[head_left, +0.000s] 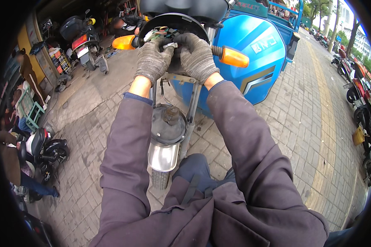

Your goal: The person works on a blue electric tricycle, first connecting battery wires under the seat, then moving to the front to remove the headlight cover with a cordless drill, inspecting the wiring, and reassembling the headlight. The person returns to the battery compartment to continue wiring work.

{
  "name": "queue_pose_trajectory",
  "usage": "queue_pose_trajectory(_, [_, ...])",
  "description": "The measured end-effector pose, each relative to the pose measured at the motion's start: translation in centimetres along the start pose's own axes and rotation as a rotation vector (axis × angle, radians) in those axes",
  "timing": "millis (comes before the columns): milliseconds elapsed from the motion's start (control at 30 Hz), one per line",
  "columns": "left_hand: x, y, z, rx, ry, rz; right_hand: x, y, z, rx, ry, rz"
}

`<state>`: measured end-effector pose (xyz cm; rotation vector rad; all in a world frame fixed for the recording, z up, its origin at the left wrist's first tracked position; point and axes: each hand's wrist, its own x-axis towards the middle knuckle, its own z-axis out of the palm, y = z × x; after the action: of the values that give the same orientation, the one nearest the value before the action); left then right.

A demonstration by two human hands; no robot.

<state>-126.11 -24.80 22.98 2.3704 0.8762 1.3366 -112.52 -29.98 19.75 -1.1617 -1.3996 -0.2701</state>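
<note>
Both my hands wear grey knitted gloves and work inside the open round black headlight housing (175,18) at the front of a blue cargo tricycle (251,61). My left hand (153,59) is closed, pinching a small white plug connector (170,45) with thumb and fingers. Close beside it, my right hand (198,57) has its fingers bent together at the wiring; what they grip is hidden. Bundled coloured wires (163,31) with pale connectors lie in the housing above my left hand. Below, a round black headlight unit (168,125), back side up, sits between the fork legs above the shiny front fender (163,156).
Orange turn signals stick out at left (123,42) and right (234,57) of the housing. Parked scooters (84,41) stand by a workshop at the left, where people are about. More motorbikes (360,90) line the right side of the brick pavement (292,119).
</note>
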Motion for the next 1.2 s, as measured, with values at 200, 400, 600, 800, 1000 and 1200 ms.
queue_pose_trajectory(200, [0.0,-0.2,0.4,0.000,0.020,0.022,0.0,-0.1,-0.2,0.029,-0.010,-0.028])
queue_pose_trajectory(400, [0.1,-0.7,1.2,-0.033,0.061,0.022,-0.1,-0.4,-0.3,-0.001,-0.054,-0.008])
queue_pose_trajectory(600, [0.2,-0.6,2.7,0.075,0.148,0.023,0.4,0.2,-0.1,-0.071,-0.073,-0.024])
queue_pose_trajectory(800, [-1.5,-2.6,-0.4,-0.184,0.064,0.183,-1.0,0.0,-0.4,0.266,-0.065,-0.036])
queue_pose_trajectory(1000, [-9.0,-10.7,-3.9,-0.291,0.019,-0.197,-11.5,0.7,-3.2,0.267,0.003,0.123])
queue_pose_trajectory(1200, [-18.1,-16.8,1.1,-0.507,-0.043,-0.701,-24.2,0.8,1.0,-0.253,-0.739,0.419])
